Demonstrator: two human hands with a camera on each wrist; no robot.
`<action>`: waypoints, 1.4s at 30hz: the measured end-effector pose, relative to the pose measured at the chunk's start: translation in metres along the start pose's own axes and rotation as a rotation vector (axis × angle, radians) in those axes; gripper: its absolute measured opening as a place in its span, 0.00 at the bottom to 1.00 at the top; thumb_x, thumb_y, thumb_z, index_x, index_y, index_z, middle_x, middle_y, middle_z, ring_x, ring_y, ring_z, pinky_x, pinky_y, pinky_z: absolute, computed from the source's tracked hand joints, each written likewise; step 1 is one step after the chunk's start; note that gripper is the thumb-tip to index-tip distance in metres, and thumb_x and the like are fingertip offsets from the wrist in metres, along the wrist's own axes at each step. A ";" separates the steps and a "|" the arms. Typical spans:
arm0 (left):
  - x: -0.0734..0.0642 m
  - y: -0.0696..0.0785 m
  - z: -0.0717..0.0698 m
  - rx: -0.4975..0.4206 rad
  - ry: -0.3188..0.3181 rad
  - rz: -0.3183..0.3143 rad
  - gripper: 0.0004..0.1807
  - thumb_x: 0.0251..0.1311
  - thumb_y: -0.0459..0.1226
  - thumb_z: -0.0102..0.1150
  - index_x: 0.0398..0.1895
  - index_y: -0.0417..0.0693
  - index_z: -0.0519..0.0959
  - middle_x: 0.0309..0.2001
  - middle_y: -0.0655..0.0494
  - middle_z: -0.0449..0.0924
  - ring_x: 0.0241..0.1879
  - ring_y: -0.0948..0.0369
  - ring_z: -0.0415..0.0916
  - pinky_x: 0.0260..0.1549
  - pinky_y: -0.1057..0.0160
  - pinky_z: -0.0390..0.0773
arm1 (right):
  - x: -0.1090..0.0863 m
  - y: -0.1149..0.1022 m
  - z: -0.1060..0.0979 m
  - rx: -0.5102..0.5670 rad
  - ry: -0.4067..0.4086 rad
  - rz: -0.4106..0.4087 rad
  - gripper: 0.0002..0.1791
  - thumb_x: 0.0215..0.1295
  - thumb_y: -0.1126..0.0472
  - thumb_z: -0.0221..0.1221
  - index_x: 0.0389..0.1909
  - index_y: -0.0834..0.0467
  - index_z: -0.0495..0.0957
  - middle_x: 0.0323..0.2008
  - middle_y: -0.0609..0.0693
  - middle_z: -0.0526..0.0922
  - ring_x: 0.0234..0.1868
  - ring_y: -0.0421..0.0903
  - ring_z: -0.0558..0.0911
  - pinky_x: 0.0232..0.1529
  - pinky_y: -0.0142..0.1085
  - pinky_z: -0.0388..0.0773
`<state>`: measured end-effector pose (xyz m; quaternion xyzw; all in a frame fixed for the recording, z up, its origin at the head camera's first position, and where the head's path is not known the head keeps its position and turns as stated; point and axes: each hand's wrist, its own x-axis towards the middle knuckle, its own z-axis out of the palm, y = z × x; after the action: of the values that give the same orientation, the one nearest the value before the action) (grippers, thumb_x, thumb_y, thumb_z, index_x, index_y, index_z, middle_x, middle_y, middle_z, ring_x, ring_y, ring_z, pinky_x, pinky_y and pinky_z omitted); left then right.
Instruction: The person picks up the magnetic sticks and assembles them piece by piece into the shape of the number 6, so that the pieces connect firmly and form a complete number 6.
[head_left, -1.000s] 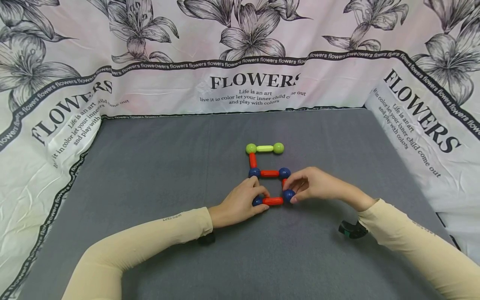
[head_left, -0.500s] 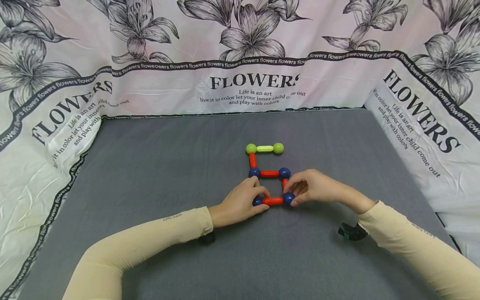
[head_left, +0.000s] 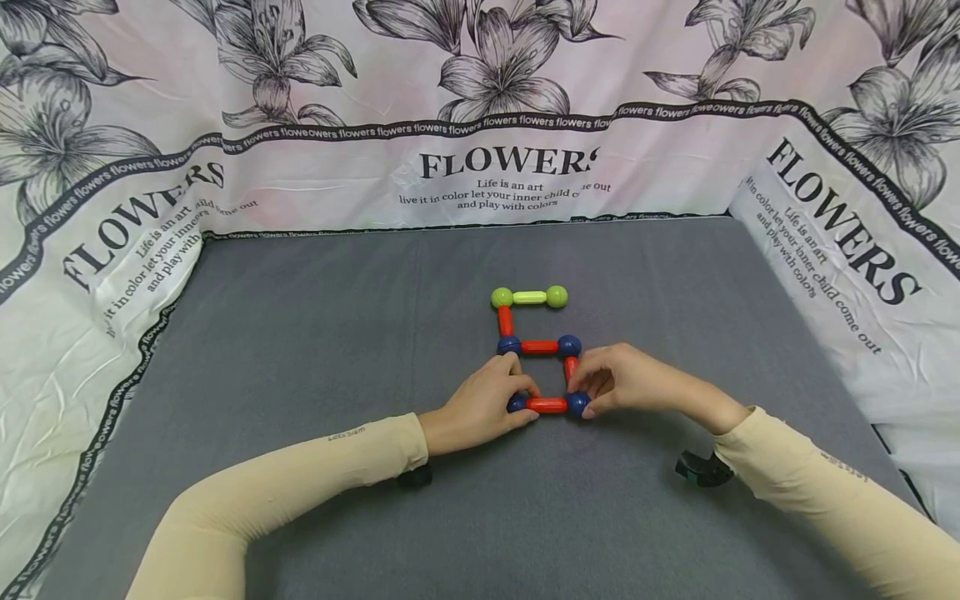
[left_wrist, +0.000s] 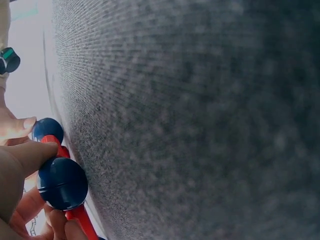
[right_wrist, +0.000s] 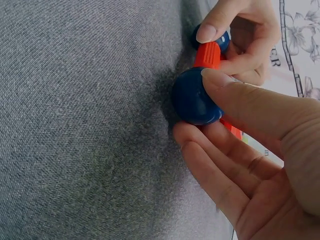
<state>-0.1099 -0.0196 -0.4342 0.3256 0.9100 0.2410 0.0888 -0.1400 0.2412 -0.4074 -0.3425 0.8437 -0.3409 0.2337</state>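
Observation:
A flat figure of magnetic rods and balls lies on the grey cloth. My left hand (head_left: 483, 406) pinches the left end of the bottom red magnetic rod (head_left: 549, 405), beside the lower-left blue ball (left_wrist: 62, 184). Between the thumb and fingers of my right hand (head_left: 630, 379) is the lower-right blue ball (right_wrist: 196, 97), at that rod's other end. A red side rod (head_left: 571, 368) runs up from it to another blue ball (head_left: 569, 346). In the left wrist view a red rod (left_wrist: 82, 222) also leaves the lower-left ball; my left hand hides it in the head view.
Beyond the hands, a red crossbar rod (head_left: 540, 347) joins the upper blue balls. A red upright (head_left: 505, 321) leads to a green rod (head_left: 529, 297) with green balls at its ends. Flower-printed fabric (head_left: 480, 192) borders the grey cloth (head_left: 337, 317) at back and sides.
My right hand has drawn the lower-right blue ball slightly toward the body, showing more of the red side rod. The bottom rod now lies more level. My left hand has hardly moved.

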 end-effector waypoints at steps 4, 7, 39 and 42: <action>0.000 0.000 0.000 0.009 0.000 0.004 0.14 0.59 0.48 0.68 0.46 0.57 0.85 0.36 0.61 0.65 0.37 0.64 0.63 0.30 0.71 0.62 | 0.000 0.000 0.001 -0.002 0.005 0.003 0.15 0.51 0.60 0.74 0.41 0.53 0.84 0.40 0.47 0.83 0.37 0.39 0.83 0.39 0.31 0.84; 0.000 0.001 0.000 0.011 0.003 0.007 0.13 0.59 0.48 0.68 0.46 0.57 0.85 0.36 0.61 0.65 0.37 0.64 0.63 0.30 0.71 0.62 | 0.000 0.000 0.001 -0.003 0.006 0.006 0.15 0.51 0.60 0.75 0.41 0.53 0.84 0.40 0.47 0.83 0.36 0.39 0.83 0.39 0.31 0.84; 0.000 0.001 0.002 0.023 0.001 -0.006 0.14 0.60 0.49 0.68 0.46 0.56 0.85 0.35 0.61 0.64 0.36 0.65 0.63 0.29 0.71 0.62 | 0.024 0.024 -0.019 0.045 -0.079 0.121 0.15 0.65 0.56 0.65 0.51 0.53 0.85 0.30 0.48 0.86 0.29 0.41 0.81 0.33 0.32 0.81; 0.000 0.001 0.002 0.025 0.003 -0.003 0.14 0.60 0.49 0.68 0.46 0.56 0.85 0.35 0.61 0.64 0.36 0.65 0.63 0.29 0.72 0.61 | 0.026 0.021 -0.019 0.025 -0.092 0.126 0.14 0.65 0.58 0.65 0.50 0.53 0.85 0.29 0.48 0.86 0.28 0.41 0.81 0.31 0.32 0.81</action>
<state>-0.1088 -0.0186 -0.4356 0.3247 0.9136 0.2301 0.0838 -0.1778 0.2412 -0.4145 -0.3012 0.8477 -0.3198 0.2973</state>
